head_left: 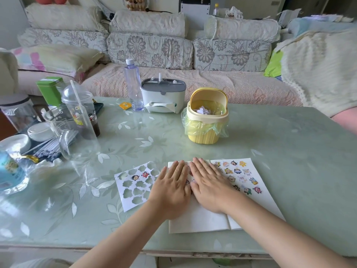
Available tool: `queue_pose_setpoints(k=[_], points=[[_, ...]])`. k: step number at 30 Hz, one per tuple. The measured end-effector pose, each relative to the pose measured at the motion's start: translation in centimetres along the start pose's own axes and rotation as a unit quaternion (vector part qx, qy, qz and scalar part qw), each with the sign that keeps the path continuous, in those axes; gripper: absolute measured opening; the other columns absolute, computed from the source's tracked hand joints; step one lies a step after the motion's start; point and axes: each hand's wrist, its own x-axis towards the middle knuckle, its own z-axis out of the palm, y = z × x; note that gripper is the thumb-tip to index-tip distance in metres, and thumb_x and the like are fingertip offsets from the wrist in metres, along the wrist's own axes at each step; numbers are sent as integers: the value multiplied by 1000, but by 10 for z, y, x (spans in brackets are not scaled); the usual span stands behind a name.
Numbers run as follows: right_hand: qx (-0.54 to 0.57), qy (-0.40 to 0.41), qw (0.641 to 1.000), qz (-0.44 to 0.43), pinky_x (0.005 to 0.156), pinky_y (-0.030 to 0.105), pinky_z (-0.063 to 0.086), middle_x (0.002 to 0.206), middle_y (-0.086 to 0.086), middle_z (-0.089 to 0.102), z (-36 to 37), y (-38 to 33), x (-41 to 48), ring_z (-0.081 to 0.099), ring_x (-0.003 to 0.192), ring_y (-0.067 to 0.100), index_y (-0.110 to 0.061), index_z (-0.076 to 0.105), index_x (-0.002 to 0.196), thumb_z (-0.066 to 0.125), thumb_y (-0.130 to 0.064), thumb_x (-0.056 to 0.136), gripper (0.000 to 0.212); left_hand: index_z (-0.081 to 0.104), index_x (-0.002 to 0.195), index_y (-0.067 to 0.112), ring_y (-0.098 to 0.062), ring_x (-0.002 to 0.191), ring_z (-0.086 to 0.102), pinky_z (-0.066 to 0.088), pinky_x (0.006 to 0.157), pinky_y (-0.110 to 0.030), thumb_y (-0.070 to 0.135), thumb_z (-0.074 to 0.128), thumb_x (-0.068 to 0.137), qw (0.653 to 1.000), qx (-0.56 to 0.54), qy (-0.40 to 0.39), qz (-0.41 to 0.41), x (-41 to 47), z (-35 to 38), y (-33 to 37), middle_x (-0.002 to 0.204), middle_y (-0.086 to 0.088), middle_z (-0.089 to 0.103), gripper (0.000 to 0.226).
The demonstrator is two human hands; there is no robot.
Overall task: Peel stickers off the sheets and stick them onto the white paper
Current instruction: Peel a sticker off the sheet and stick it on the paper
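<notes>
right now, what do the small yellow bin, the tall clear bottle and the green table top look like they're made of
The small yellow bin looks like moulded plastic, matte, with ribbed sides. The tall clear bottle seems thin transparent plastic, lilac-tinted and glossy; the sofa shows through. The green table top is glossy and leaf-patterned with reflections: glass or a vinyl cover, cannot tell which.

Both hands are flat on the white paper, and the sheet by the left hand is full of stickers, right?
Not quite. In the head view the sheet beside the left hand is nearly empty: only two stickers sit among cut-out holes. The left hand and the right hand do lie flat on the white paper.
</notes>
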Motion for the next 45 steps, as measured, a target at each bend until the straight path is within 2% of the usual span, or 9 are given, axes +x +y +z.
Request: queue_pose_setpoints(k=[4,10,16,19,21,25,28,40,45], points=[[9,11,1000,-11,120,34,-17,163,-2,-27,4,-2,-18,-27,149,13,-17,-16,156,-31,-59,80,88,-6,158,16,-15,151,-16,-8,123,-37,46,-18,78,1000,6,-14,-9,3,1,-2,166,0,-13,86],[23,-22,999,-39,115,28,-23,158,-7,-35,1,-2,-63,-34,145,10,-22,-22,154,-5,-56,87,77,-3,158,14,-16,153,-11,-6,124,-36,40,11,102,998,24,-47,-25,6,-8,2,166,-1,-10,64],[42,-39,997,-48,117,29,-18,165,-4,-20,-6,-4,-82,-23,150,10,-20,1,160,-2,-55,85,82,33,147,13,-23,138,34,21,116,-35,40,-2,84,997,61,19,-34,17,-16,14,150,-2,39,77],[97,8,995,-36,122,25,-4,166,-3,11,-22,0,-76,2,153,13,-18,28,154,22,-39,105,53,7,159,13,-22,153,3,3,124,-38,41,-5,91,999,31,2,-5,21,-10,13,166,0,5,75],[134,33,990,-21,124,28,0,167,-2,11,-30,0,-61,1,154,13,-15,23,157,27,-34,107,53,-3,158,14,-17,153,-9,-6,123,-37,43,-7,93,1000,17,-21,8,20,-9,12,166,-1,-9,72],[118,29,993,2,123,29,-8,167,1,-10,-29,0,-15,-13,152,11,-12,0,159,20,-32,107,60,-6,158,15,-14,152,-13,-8,123,-36,41,-4,98,1000,-1,-28,12,19,-8,11,166,-1,-11,66],[88,12,996,11,117,28,-15,167,1,-14,-15,-2,4,-16,152,11,-13,-4,159,17,-31,106,60,-7,158,16,-14,152,-14,-5,124,-38,39,0,102,999,12,-33,5,17,-8,3,166,0,-13,61],[54,21,998,-14,123,32,-11,165,-3,-17,0,-7,11,-18,151,8,-18,-8,159,15,-36,105,61,-7,158,20,-10,151,-16,-10,121,-34,61,-51,58,1000,15,-26,3,-4,-7,-37,164,5,-16,117],[51,14,999,-9,123,32,-10,165,-4,-18,-2,-9,10,-18,151,8,-19,-9,159,15,-36,105,62,-3,159,21,-9,151,-12,-9,122,-31,67,-37,72,1000,-19,-15,13,-9,-4,-47,165,5,-10,104]])
